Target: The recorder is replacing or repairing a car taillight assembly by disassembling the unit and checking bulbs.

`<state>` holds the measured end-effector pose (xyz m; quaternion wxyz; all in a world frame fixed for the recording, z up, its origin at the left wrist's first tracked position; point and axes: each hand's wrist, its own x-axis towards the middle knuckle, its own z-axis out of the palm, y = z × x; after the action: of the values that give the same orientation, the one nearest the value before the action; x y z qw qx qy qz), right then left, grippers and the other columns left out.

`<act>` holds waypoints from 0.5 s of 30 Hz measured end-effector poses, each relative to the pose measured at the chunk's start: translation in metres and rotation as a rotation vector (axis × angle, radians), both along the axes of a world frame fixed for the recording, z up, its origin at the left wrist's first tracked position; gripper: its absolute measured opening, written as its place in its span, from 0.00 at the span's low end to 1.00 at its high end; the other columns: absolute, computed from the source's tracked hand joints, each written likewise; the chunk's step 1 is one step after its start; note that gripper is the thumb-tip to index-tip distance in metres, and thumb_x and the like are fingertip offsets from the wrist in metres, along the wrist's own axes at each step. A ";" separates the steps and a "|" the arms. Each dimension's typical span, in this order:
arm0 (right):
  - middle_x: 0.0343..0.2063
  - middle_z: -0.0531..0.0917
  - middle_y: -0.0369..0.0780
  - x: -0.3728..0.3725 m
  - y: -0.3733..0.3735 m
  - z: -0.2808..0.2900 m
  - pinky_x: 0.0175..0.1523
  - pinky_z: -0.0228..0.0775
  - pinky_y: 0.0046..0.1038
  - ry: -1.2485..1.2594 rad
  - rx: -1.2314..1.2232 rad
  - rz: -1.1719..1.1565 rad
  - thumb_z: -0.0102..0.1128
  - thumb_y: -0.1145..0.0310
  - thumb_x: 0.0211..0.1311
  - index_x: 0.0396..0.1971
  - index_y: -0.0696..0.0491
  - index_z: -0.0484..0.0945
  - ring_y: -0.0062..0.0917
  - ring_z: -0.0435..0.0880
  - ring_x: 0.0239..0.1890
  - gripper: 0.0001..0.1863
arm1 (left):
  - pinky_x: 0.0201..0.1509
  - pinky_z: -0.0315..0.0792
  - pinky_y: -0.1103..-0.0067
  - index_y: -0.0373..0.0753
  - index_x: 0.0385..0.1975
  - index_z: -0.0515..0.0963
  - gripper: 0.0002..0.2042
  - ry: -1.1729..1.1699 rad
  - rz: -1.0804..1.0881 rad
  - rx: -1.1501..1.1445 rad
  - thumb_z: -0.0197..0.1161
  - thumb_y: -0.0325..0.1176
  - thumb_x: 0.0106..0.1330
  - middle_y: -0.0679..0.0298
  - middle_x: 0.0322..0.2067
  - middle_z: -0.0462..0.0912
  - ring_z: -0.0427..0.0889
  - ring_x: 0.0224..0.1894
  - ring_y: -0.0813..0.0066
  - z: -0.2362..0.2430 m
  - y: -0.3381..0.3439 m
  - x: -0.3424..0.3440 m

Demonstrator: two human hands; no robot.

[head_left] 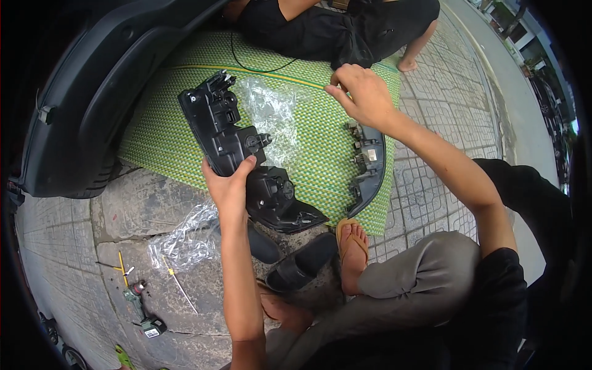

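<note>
My left hand (229,188) grips the edge of a long black car lamp housing (231,145), thumb on top. The housing is tilted over the mat, with its back side, round caps and sockets showing. My right hand (364,95) is raised at the upper right, apart from the housing. Its fingers are curled with the thumb close to them; what they hold, if anything, is hidden. Below that hand a second black car lamp (371,163), with a white label, lies at the mat's right edge. Crumpled clear plastic wrap (271,117) lies beside the held housing.
A green woven mat (320,179) covers the paving. Another person (333,31) sits at its far edge. A black car bumper (117,86) stands at left. Black slippers (302,262), more clear plastic (188,237), a cordless drill (145,311) and a screwdriver (123,268) lie nearer.
</note>
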<state>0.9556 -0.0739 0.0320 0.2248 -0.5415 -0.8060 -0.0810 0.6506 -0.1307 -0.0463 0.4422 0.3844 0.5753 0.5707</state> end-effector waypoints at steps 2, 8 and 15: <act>0.36 0.81 0.41 0.063 -0.016 -0.044 0.48 0.72 0.37 0.177 -0.284 -0.353 0.63 0.51 0.67 0.38 0.55 0.76 0.36 0.81 0.44 0.20 | 0.48 0.79 0.76 0.33 0.57 0.70 0.29 -0.243 -0.109 -0.182 0.74 0.28 0.56 0.59 0.45 0.81 0.84 0.43 0.71 -0.029 -0.001 -0.003; 0.64 0.73 0.52 0.140 -0.088 -0.173 0.66 0.64 0.52 0.868 -0.852 -1.116 0.70 0.32 0.53 0.70 0.52 0.61 0.44 0.73 0.65 0.54 | 0.39 0.85 0.72 0.32 0.56 0.72 0.24 -0.556 -0.208 -0.391 0.68 0.35 0.62 0.58 0.41 0.83 0.87 0.36 0.66 -0.086 0.011 -0.017; 0.62 0.76 0.44 0.122 -0.108 -0.205 0.63 0.63 0.57 1.286 -1.150 -0.935 0.71 0.38 0.56 0.69 0.50 0.62 0.39 0.75 0.63 0.48 | 0.50 0.80 0.71 0.36 0.58 0.72 0.26 -0.339 -0.225 -0.341 0.70 0.39 0.63 0.60 0.46 0.83 0.85 0.45 0.68 -0.156 0.053 -0.001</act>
<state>1.0776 -0.1816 -0.1734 0.2681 -0.7740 -0.1506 0.5535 0.6492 -0.0777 -0.2019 0.6513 0.2648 0.5344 0.4692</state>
